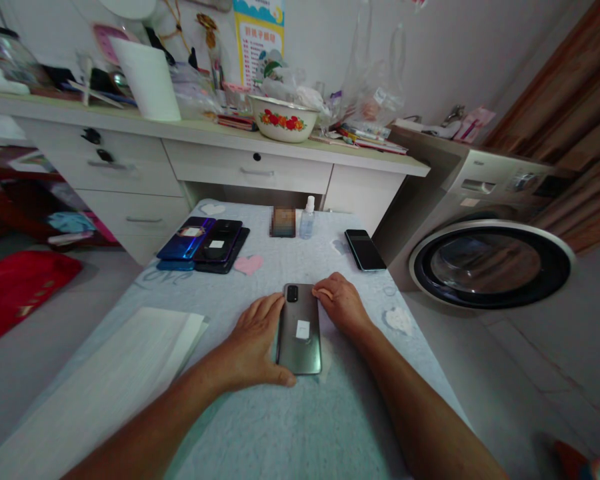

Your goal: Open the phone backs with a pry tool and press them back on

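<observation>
A grey-green phone (pixel 300 343) lies back up on the cloth-covered table, its camera block at the far left corner and a small white label on its back. Against its left edge rests my left hand (pixel 257 343), fingers along the side and thumb near the bottom corner. My right hand (pixel 343 301) touches the phone's far right corner with its fingers pressed together; whether anything is between them is too small to tell. Stacked phones (pixel 219 245) lie at the back left, and a dark-screened phone (pixel 365 251) lies at the back right.
White folded sheets (pixel 115 373) cover the table's left side. A clear spray bottle (pixel 307 221) stands at the back beside a pixelated item (pixel 283 221). Beyond are a cluttered desk (pixel 210 137) with a flowered bowl (pixel 285 121) and, right, a washing machine (pixel 495 187).
</observation>
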`<act>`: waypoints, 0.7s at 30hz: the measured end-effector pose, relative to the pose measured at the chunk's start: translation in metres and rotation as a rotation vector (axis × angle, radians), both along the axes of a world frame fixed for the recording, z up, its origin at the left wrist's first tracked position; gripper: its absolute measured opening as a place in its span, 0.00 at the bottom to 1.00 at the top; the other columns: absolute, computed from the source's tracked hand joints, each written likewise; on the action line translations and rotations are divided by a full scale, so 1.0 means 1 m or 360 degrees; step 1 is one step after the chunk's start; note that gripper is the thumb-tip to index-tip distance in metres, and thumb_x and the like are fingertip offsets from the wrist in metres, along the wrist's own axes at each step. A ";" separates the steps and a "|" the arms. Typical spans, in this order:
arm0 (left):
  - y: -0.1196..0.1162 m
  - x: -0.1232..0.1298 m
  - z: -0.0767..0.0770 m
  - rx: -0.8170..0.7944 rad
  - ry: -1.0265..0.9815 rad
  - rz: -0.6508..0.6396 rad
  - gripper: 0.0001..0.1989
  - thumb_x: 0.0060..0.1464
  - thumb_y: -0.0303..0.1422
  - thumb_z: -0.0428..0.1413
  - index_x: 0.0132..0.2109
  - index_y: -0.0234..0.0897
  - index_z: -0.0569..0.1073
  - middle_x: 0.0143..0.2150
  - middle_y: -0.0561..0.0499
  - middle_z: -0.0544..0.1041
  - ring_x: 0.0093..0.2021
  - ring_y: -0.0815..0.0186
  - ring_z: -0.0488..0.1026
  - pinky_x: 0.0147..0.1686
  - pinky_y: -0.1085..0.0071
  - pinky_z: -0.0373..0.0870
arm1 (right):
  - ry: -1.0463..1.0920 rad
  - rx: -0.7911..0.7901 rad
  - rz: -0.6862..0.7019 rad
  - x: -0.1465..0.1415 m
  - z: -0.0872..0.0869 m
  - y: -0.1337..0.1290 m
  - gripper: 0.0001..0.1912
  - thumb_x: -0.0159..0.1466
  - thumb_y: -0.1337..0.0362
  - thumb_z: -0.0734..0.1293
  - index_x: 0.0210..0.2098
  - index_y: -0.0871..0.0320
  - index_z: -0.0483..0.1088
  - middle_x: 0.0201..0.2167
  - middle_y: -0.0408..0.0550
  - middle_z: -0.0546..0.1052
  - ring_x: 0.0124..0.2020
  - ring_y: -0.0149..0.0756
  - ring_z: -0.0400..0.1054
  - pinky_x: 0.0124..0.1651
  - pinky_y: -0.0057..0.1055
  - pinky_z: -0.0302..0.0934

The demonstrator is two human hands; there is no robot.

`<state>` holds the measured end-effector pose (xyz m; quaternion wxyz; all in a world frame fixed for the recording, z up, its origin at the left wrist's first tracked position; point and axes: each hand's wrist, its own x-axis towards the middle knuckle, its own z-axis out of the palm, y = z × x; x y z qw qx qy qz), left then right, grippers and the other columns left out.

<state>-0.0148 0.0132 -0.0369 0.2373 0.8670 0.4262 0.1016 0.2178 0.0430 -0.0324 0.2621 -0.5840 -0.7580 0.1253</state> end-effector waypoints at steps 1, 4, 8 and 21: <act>0.001 -0.001 0.000 -0.0020 0.0018 -0.0004 0.65 0.31 0.54 0.65 0.69 0.35 0.41 0.69 0.32 0.48 0.67 0.39 0.46 0.63 0.45 0.50 | -0.0017 0.0012 -0.0057 -0.001 -0.001 0.002 0.07 0.65 0.66 0.65 0.37 0.58 0.76 0.34 0.48 0.72 0.37 0.34 0.66 0.42 0.28 0.58; 0.002 -0.003 -0.001 -0.0043 0.0044 -0.0044 0.66 0.31 0.54 0.66 0.69 0.35 0.39 0.70 0.33 0.46 0.68 0.40 0.43 0.64 0.46 0.49 | -0.0084 -0.0003 -0.0204 -0.004 -0.002 0.006 0.08 0.65 0.65 0.64 0.37 0.57 0.76 0.34 0.48 0.72 0.35 0.34 0.66 0.42 0.28 0.57; 0.004 -0.005 -0.001 -0.0052 0.0031 -0.0063 0.66 0.31 0.51 0.67 0.70 0.40 0.37 0.70 0.35 0.45 0.69 0.40 0.43 0.63 0.44 0.49 | -0.0182 -0.0076 -0.0230 -0.004 0.002 0.005 0.09 0.66 0.65 0.63 0.37 0.57 0.77 0.34 0.50 0.74 0.35 0.34 0.67 0.41 0.29 0.57; 0.005 -0.006 -0.002 -0.0038 -0.0050 -0.0080 0.66 0.32 0.54 0.65 0.70 0.40 0.37 0.70 0.35 0.46 0.68 0.38 0.43 0.62 0.43 0.49 | -0.0231 -0.0228 0.0135 0.005 0.017 -0.010 0.08 0.63 0.69 0.64 0.35 0.58 0.77 0.32 0.48 0.73 0.35 0.33 0.66 0.38 0.28 0.55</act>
